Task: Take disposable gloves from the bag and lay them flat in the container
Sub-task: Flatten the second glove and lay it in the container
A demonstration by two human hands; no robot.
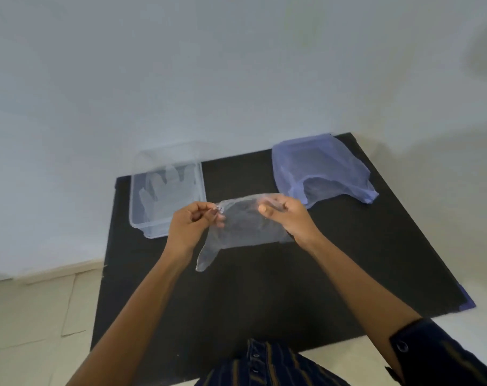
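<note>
Gloves: in the head view, one clear glove (245, 227) is pinched by its top edge between left hand (192, 224) and right hand (285, 215), fingers closed, above the black mat (348, 260). Another lies flat in the clear container (167, 190); the purple bag (323, 171) sits apart. Carrying leftward and spreading flat seems called for next.

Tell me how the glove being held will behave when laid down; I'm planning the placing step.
Probably floppy: the glove sags between the left hand and right hand, one finger dangling. Likely very light, being see-through film. It may crumple or cling rather than land flat in the container.
</note>
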